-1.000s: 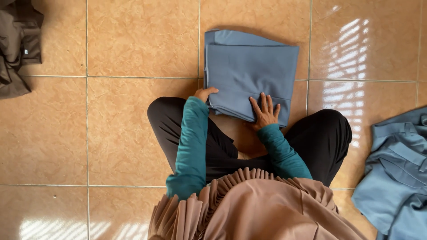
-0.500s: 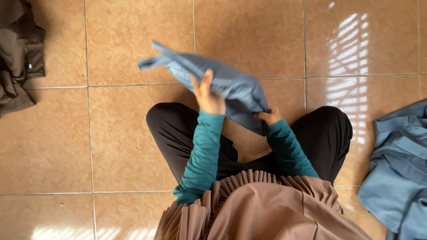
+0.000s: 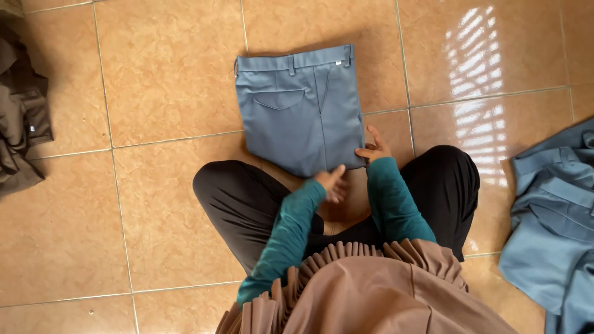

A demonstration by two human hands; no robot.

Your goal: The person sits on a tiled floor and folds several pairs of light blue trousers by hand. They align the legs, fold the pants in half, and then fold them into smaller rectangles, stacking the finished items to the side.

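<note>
**A:** So compared with half a second back, the blue-grey trousers (image 3: 300, 111) aren't up in the air anymore. They were lifted in both hands then, now they lie flat on the tan tile floor (image 3: 167, 80) as a folded rectangle, waistband on the far side, back pocket facing up.

**B:** Yep. The right hand (image 3: 373, 148) is at the near right corner of the fold, fingers spread, fingertips touching the hem edge, nothing pinched. The left hand (image 3: 332, 181) sits just short of the near edge, fingers loosely extended and pointing at the cloth, holding nothing. Can't tell if it actually touches the fabric.

**A:** What could go wrong, you think?

**B:** My guess: the near edge sits right up against the person's crossed legs, so a knee shifting could nudge it and skew the fold. Also the right fingertips dragging on that corner could peel the top layer back.

**A:** Other stuff around?

**B:** A heap of blue garments (image 3: 550, 229) well off to the right of the right hand, and a dark brown bundle of clothes (image 3: 21, 117) far out past the left hand.
</note>
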